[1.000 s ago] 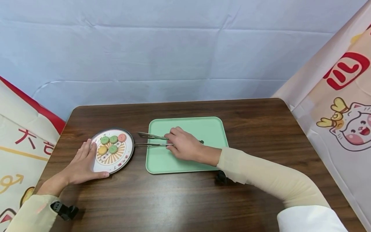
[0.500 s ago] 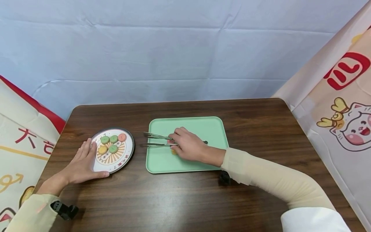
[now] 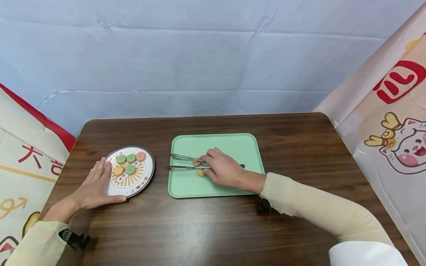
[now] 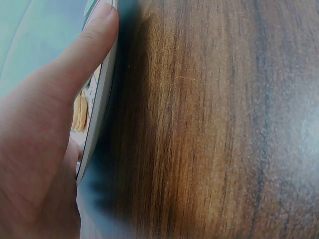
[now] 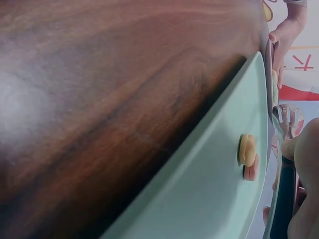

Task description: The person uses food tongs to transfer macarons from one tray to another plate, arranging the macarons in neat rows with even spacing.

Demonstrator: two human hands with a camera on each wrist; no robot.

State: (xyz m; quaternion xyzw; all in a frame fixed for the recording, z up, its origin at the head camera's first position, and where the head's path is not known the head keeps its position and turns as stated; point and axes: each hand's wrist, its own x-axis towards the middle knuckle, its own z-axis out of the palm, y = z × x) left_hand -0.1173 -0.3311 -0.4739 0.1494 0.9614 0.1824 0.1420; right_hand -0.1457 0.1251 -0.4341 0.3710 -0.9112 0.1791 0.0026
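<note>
My right hand grips a pair of metal tongs with a dark green handle and fork-like tips. The tongs' two arms stand apart over the left half of a light green tray. A pink macaron lies on the tray, partly between the arms, beside a yellow macaron. At the left, my left hand rests along the edge of a round patterned plate, fingers extended, thumb on the near rim. Green macarons, a yellow one and a pink one sit on it.
The tray and plate stand on a dark wooden table, with a strip of wood between them. A pale cloth hangs behind the table's far edge. Printed cloths hang at both sides.
My right hand has moved slightly right with the tongs, drawing their tips back from beside the plate to over the tray. The pink and yellow macarons there have come into sight. My left hand stays put.
</note>
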